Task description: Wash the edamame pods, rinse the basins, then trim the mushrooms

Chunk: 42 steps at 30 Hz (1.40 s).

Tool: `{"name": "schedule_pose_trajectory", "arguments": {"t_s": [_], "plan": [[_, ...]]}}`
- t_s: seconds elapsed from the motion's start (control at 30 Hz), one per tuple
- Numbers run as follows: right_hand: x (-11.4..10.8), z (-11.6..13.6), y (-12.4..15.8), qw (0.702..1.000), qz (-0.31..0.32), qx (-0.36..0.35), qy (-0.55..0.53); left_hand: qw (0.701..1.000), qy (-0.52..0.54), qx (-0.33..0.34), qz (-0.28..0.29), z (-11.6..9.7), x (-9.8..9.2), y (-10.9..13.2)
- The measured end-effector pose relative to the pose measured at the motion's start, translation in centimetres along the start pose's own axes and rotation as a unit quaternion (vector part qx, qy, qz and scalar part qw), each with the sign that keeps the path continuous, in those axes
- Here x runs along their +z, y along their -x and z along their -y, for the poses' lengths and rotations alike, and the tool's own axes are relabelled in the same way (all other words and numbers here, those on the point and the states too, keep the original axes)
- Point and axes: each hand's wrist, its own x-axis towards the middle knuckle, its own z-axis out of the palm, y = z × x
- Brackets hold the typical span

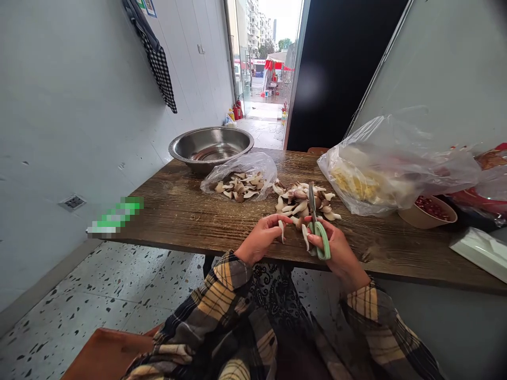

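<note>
Near the table's front edge, my left hand (pixel 261 240) pinches a slim pale mushroom piece (pixel 281 232) between thumb and fingers. My right hand (pixel 337 248) is closed around green-handled scissors (pixel 322 243), whose metal blades point away from me. Its thumb and fingers also pinch a second white mushroom piece (pixel 306 237). Just beyond both hands lies a loose pile of brown-and-white mushrooms (pixel 299 203). To the left of that pile, more mushroom pieces (pixel 241 187) sit in a clear plastic bag (pixel 269 166).
A wide metal basin (pixel 180 153) stands at the back left of the wooden table (pixel 170 221). On the right are a plastic bag with yellow food (pixel 356 182), a bowl of dark red bits (pixel 425 216) and a white tissue pack (pixel 481 250). Walls flank the table.
</note>
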Motion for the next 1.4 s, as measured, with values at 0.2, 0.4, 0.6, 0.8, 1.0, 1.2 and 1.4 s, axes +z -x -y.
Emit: {"name": "schedule_pose_trajectory", "arguments": {"t_s": [0.2, 0.4, 0.6, 0.8, 1.0, 1.2, 1.4], "plan": [[1.1, -0.2, 0.1, 0.995, -0.007, -0.072, 0.062, 0.997, 0.034, 0.006, 0.065, 0.1, 1.5, 0.4], [-1.3, -2.0, -0.9, 0.974, -0.112, -0.142, 0.139, 0.974, -0.141, 0.139, -0.108, -3.0, -3.0, -2.1], [-3.9, -4.0, -1.4, 0.971, -0.176, -0.126, 0.098, 0.807, -0.466, 0.203, -0.300, -7.0, -11.2, -6.8], [-3.6, -4.5, -1.4, 0.969, -0.168, -0.135, 0.116, 0.805, -0.542, 0.209, -0.121, -3.8, -8.2, -6.4], [-3.6, -4.5, -1.0, 0.964, -0.171, -0.137, 0.150, 0.781, -0.603, 0.093, -0.131, -0.1, -4.4, -8.3], [-3.3, -4.2, -0.8, 0.961, -0.157, -0.140, 0.180, 0.803, -0.568, 0.018, -0.180, 0.5, -3.6, -10.7], [-3.6, -4.4, -1.0, 0.961, -0.161, -0.146, 0.173, 0.899, -0.382, 0.025, -0.211, 0.9, -4.2, -10.6]]}}
